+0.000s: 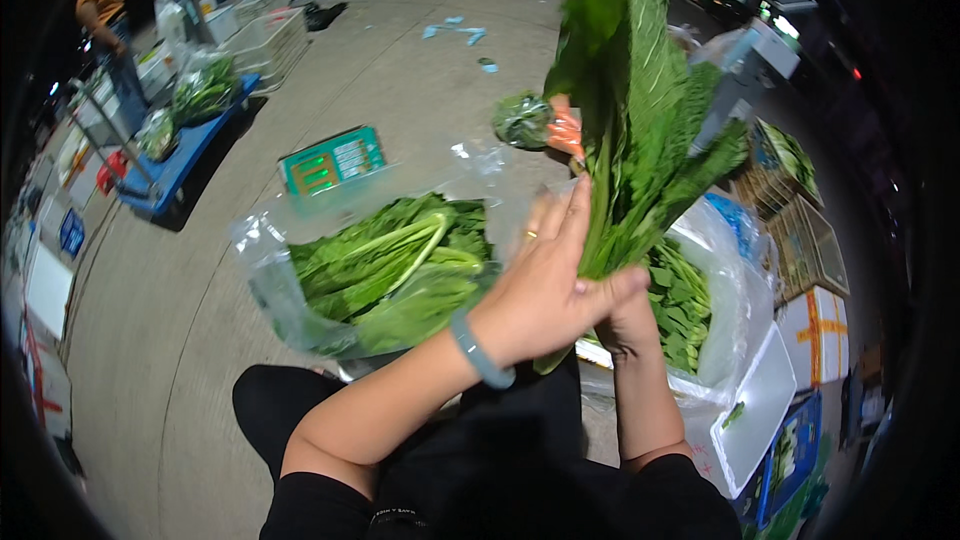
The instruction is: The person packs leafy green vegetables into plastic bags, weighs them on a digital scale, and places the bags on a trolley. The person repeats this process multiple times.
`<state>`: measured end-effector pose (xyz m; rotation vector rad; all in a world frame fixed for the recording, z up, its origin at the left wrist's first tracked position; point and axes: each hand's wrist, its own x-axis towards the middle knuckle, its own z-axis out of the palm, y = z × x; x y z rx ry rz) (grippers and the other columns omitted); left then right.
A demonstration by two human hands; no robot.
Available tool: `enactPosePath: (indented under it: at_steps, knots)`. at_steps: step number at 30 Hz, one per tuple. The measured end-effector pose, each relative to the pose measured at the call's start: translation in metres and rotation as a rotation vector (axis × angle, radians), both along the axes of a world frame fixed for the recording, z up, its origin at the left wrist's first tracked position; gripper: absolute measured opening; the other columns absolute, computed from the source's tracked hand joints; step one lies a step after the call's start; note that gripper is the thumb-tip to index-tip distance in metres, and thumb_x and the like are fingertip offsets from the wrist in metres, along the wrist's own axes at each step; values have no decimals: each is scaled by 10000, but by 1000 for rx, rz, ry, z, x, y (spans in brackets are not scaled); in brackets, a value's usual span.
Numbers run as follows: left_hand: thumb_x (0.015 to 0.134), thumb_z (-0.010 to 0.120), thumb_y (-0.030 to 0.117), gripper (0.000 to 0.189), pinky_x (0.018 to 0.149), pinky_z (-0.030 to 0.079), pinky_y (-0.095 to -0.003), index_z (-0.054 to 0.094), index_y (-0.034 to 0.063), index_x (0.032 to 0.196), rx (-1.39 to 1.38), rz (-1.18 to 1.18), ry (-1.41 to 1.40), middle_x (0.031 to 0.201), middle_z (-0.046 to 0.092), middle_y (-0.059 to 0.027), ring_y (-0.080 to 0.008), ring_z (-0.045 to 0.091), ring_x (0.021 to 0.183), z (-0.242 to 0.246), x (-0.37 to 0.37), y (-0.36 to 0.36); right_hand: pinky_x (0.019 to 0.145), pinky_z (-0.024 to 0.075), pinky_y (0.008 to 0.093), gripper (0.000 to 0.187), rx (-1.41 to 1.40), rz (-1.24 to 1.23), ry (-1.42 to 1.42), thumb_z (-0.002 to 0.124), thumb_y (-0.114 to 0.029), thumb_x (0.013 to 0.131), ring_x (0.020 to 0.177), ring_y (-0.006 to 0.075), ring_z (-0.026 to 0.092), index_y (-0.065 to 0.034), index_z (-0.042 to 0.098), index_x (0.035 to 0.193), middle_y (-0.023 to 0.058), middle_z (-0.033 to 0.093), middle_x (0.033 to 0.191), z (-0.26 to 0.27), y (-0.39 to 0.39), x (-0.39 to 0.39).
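Note:
A tall bunch of leafy greens stands upright before me, its leaves fanning up and to the right. My right hand grips its lower end and is partly hidden behind the left. Blurred and wearing a ring, my left hand lies against the stems with straight fingers and thumb spread. A grey-green bangle circles the left wrist. Left of it, a clear plastic bag holds more long-leaved greens. On the right, a plastic-lined foam box contains smaller green leaves.
A green printed carton and a bagged vegetable sit on the concrete floor. Left stands a blue platform trolley with bagged greens, near a person. Right are crates, a taped foam box and a scale.

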<state>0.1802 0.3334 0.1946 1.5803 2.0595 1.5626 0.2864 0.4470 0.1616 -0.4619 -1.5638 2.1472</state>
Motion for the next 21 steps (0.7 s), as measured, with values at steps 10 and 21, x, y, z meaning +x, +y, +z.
enactPosePath:
  at_steps: [10, 21]
  knots:
    - [806, 805, 252, 899, 986, 446, -407, 306, -13, 1505, 33, 1037, 83, 1249, 550, -197, -317, 539, 1166, -66, -111, -195, 795, 527, 302, 361, 592, 233, 337, 776, -39, 767, 875, 112, 632, -30, 635, 1099, 30, 684, 974, 39, -16, -142]
    - [997, 395, 141, 471, 493, 364, -252, 344, 57, 1458, 956, -49, -1391, 722, 417, -28, -115, 371, 553, -80, -136, -263, 1033, 406, 448, 647, 1504, 654, -208, 736, -56, 675, 1215, 325, 533, -116, 537, 1287, 133, 590, 1248, -153, 27, -228]
